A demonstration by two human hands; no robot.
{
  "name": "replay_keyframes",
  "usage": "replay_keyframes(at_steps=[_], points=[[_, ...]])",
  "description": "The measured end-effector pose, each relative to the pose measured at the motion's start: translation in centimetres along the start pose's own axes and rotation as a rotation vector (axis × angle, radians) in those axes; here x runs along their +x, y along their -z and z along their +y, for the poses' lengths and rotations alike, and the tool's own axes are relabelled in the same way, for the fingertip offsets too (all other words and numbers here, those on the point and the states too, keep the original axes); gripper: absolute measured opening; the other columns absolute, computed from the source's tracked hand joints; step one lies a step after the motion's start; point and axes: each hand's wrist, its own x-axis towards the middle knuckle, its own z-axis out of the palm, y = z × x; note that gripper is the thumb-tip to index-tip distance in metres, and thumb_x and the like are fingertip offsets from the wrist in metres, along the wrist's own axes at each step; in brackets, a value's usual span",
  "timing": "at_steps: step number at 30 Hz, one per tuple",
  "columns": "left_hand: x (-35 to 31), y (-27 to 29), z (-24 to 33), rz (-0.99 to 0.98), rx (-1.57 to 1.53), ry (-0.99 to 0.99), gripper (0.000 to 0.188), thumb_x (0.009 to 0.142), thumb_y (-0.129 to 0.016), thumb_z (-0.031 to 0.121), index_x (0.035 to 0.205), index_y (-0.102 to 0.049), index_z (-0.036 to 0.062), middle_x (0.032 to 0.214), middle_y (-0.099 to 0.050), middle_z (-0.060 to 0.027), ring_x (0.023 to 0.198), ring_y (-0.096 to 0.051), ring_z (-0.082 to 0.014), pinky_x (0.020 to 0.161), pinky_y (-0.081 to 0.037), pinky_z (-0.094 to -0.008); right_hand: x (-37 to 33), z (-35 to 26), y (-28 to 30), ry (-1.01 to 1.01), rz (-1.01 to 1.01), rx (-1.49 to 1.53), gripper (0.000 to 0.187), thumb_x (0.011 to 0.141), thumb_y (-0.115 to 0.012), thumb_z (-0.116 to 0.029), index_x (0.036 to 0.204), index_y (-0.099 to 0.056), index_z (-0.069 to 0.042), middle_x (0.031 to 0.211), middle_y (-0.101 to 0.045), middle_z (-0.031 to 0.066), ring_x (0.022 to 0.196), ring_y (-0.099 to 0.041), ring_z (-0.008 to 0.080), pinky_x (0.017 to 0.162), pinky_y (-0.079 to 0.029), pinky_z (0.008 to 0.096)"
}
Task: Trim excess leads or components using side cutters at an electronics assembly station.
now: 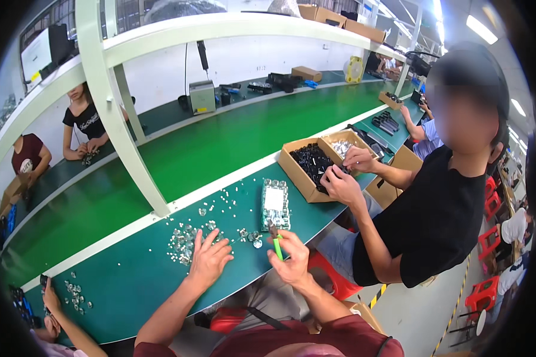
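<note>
My left hand [208,260] lies palm down on the green worktop, fingers spread, at the edge of a pile of small clear round pieces [184,243]. Whether a fingertip touches one of them is hard to tell. My right hand [293,263] is closed round green-handled pliers [278,247]. Their dark jaws reach the near end of an upright-lying panel with a white face [274,199] and greenish, glassy pieces along its edges. Just left of the jaws lies a round shiny piece [257,243].
At my right a person in black [435,220] works over a cardboard box of black parts [309,163] and another of pale parts [346,143]. A white post [122,119] rises from the worktop ahead. Another person's hand [52,300] shows at far left. Tiny white bits lie scattered around.
</note>
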Motion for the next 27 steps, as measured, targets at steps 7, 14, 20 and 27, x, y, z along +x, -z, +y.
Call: replay_keyframes(at_steps=[7, 14, 20, 27], points=[[0.5, 2.7, 0.9, 0.285, -0.327, 0.178, 0.017, 0.075, -0.081, 0.005, 0.089, -0.071, 0.0043, 0.085, -0.067, -0.0086, 0.081, -0.065, -0.0278, 0.073, -0.053, -0.0379, 13.7, -4.7, 5.8, 0.401, 0.234, -0.153, 0.018, 0.078, -0.066, 0.0, 0.095, -0.065, 0.004, 0.093, -0.065, 0.0112, 0.088, -0.064, 0.0195, 0.079, -0.051, 0.0308], [-2.3, 6.2, 2.6, 0.618, -1.09, 0.604, 0.015, 0.089, -0.069, -0.005, 0.103, -0.063, -0.0058, 0.087, -0.066, -0.0097, 0.072, -0.064, -0.0136, 0.062, -0.055, -0.0256, 13.9, -8.2, 4.1, 0.294, 0.171, 0.12, 0.016, 0.079, -0.065, 0.0, 0.094, -0.065, 0.005, 0.1, -0.067, 0.0159, 0.094, -0.066, 0.0272, 0.084, -0.052, 0.0362], [-5.4, 5.9, 6.1, 0.684, -1.108, 0.774, 0.02, 0.091, -0.063, -0.007, 0.11, -0.059, -0.006, 0.091, -0.065, -0.011, 0.076, -0.066, -0.0163, 0.064, -0.058, -0.0296, 0.9, -7.0, -3.3, 0.001, -0.308, 0.403, 0.029, 0.079, -0.07, -0.003, 0.108, -0.073, 0.001, 0.115, -0.063, 0.0194, 0.102, -0.066, 0.0278, 0.088, -0.051, 0.0353], [-7.7, 7.1, 9.9, 0.641, -1.214, 0.814, 0.016, 0.089, -0.064, -0.008, 0.105, -0.06, -0.0039, 0.082, -0.068, -0.0109, 0.066, -0.065, -0.0154, 0.061, -0.055, -0.0278, -2.4, -9.7, -5.7, -0.321, -0.454, 0.72, 0.026, 0.081, -0.073, -0.003, 0.106, -0.07, 0.003, 0.115, -0.064, 0.0181, 0.105, -0.065, 0.025, 0.088, -0.053, 0.0357]])
